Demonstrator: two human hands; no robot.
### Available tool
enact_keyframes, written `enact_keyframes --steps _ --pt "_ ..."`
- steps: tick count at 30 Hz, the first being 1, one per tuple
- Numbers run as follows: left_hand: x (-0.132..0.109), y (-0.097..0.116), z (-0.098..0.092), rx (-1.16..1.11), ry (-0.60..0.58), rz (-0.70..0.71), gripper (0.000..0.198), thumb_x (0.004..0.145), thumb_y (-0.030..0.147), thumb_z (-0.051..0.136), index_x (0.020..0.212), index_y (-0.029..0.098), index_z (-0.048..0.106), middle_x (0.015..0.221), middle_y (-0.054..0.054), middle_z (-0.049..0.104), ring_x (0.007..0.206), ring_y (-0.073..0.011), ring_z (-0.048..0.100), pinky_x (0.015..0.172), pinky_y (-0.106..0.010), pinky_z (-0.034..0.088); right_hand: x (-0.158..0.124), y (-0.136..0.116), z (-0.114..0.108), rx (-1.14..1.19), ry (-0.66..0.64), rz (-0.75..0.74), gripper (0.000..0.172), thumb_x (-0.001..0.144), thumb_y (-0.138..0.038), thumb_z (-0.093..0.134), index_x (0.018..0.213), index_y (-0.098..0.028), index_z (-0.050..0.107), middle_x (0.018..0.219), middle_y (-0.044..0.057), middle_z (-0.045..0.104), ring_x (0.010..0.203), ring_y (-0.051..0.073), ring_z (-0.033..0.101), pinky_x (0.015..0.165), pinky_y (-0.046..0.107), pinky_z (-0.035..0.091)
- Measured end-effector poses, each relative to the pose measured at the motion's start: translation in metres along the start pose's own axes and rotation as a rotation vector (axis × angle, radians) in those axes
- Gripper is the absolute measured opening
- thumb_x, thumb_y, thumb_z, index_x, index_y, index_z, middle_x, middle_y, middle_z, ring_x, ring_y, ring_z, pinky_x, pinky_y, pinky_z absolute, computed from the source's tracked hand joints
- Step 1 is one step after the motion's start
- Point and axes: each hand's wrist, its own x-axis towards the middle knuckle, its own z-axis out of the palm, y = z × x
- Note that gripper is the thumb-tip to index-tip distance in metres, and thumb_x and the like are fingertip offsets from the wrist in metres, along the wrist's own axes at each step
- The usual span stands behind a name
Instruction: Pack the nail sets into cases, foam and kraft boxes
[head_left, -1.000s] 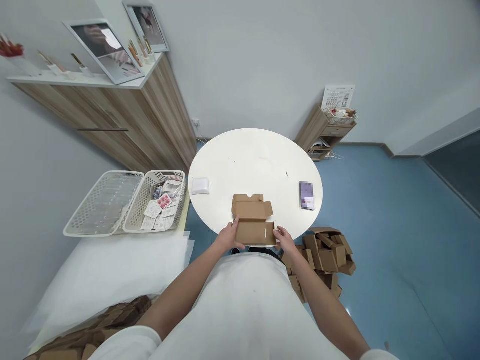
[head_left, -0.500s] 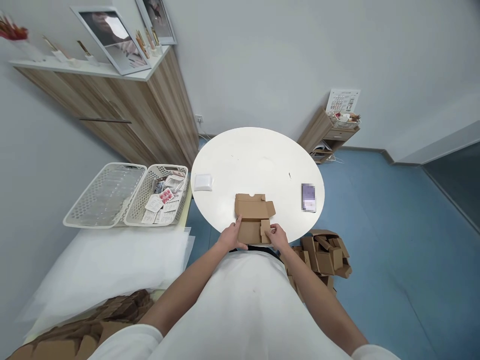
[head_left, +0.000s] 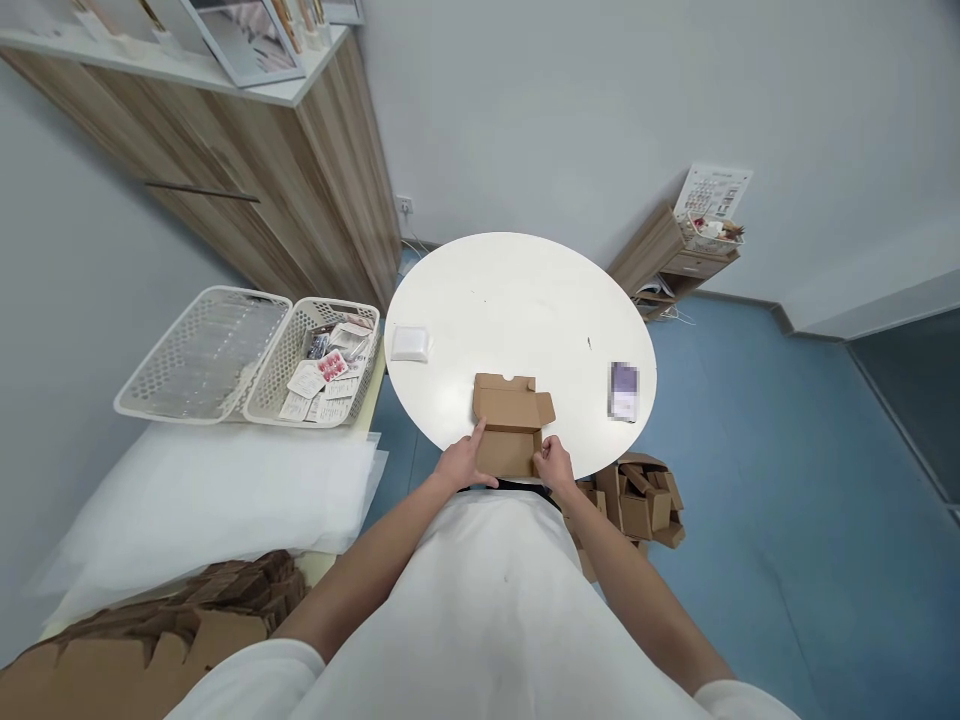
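Note:
A small brown cardboard box (head_left: 510, 452) lies at the near edge of the white oval table (head_left: 517, 290), its lid folded back away from me and a side flap sticking out on the right. My left hand (head_left: 463, 463) lies along the box's left wall, thumb and fingers spread apart. At the right wall, my right hand (head_left: 553, 463) has its fingers curled in and pinched on the cardboard at the near corner. The inside of the box shows nothing but bare cardboard.
A white packet (head_left: 409, 344) lies on the table's left, a purple-and-white item (head_left: 623, 391) on its right. White baskets (head_left: 255, 405) with packets and clear plastic pieces stand left. Flattened cardboard (head_left: 150, 640) is stacked lower left; folded boxes (head_left: 645, 500) sit by the floor right.
The box's right inner flap, upright over the inside before, is now folded into the right wall. My right hand has closed on that side. The camera view has shifted slightly.

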Motion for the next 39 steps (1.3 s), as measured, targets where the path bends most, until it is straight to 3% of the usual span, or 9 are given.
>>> enact_keyframes --steps 8,14,20,28,33,39 --pt "0.0 0.0 0.008 -0.119 0.027 -0.056 0.124 0.043 0.061 0.071 0.138 0.024 0.0 0.116 -0.014 0.052 0.101 -0.0319 0.053 0.076 -0.033 0.04 0.003 0.0 -0.002 -0.022 0.017 -0.053 0.011 0.064 -0.019 0.041 0.071 -0.024 0.034 0.052 -0.008 0.038 0.05 0.013 0.038 0.052 0.024 0.03" --pt "0.005 0.003 0.006 -0.147 -0.016 -0.079 0.124 0.044 0.06 0.072 0.138 0.025 -0.002 0.122 -0.013 0.047 0.107 -0.0316 0.05 0.08 -0.032 0.039 0.006 0.005 -0.006 0.111 -0.045 0.011 0.01 0.068 -0.027 0.044 0.076 -0.023 0.04 0.055 -0.006 0.042 0.053 0.013 0.042 0.056 0.025 0.034" --pt "0.013 0.011 0.002 -0.107 -0.027 -0.06 0.124 0.047 0.055 0.073 0.138 0.025 -0.006 0.123 -0.013 0.047 0.108 -0.0302 0.049 0.08 -0.032 0.04 -0.002 0.016 -0.01 0.25 -0.072 0.032 0.034 0.073 -0.043 0.046 0.098 -0.019 0.046 0.08 0.0 0.053 0.059 0.013 0.047 0.063 0.027 0.041" --pt "0.026 0.025 -0.006 -0.071 -0.021 -0.076 0.122 0.053 0.051 0.072 0.137 0.025 -0.013 0.119 -0.012 0.049 0.106 -0.0282 0.05 0.078 -0.033 0.041 -0.008 0.019 -0.02 0.223 -0.154 -0.003 0.056 0.076 -0.042 0.046 0.127 -0.021 0.036 0.111 0.008 0.05 0.07 0.015 0.055 0.073 0.032 0.045" --pt "0.035 0.033 -0.011 -0.001 0.001 -0.094 0.119 0.056 0.051 0.069 0.137 0.023 -0.013 0.118 -0.013 0.048 0.107 -0.0289 0.049 0.077 -0.034 0.041 -0.002 0.021 -0.021 0.304 -0.168 -0.056 0.06 0.076 -0.039 0.047 0.131 -0.021 0.03 0.115 0.009 0.049 0.089 0.019 0.057 0.078 0.032 0.046" --pt "0.046 0.043 -0.013 -0.104 0.109 -0.09 0.112 0.064 0.043 0.065 0.136 0.019 -0.017 0.133 -0.015 0.037 0.119 -0.028 0.039 0.085 -0.035 0.04 0.016 0.02 -0.026 0.417 -0.181 -0.034 0.071 0.076 -0.041 0.049 0.136 -0.018 0.02 0.125 0.014 0.041 0.084 0.018 0.06 0.082 0.034 0.047"
